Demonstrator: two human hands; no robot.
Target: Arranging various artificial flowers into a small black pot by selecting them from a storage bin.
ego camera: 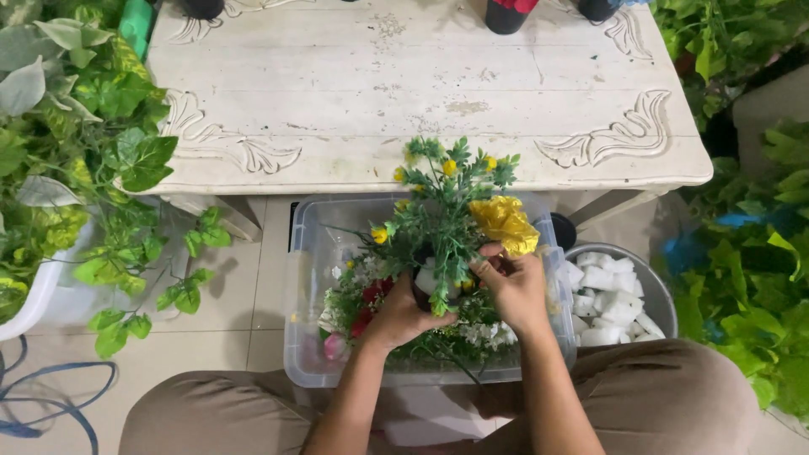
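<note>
My left hand (403, 315) cups the base of a small dark pot with white foam (426, 280) at its top, held over a clear plastic bin (305, 337). Green artificial sprigs with small yellow buds (438, 202) rise from the pot. My right hand (516, 288) pinches the stem of a large yellow artificial flower (504, 224) at the foam, beside the green sprigs. The bin holds more artificial flowers, red, pink and white (362, 313).
A worn white carved table (421, 93) stands just beyond the bin, with dark pots (506, 15) at its far edge. A round metal bucket with white foam chunks (608, 299) sits to the right. Leafy plants crowd left (84, 168) and right (750, 253). Blue cord (50, 396) lies on the floor.
</note>
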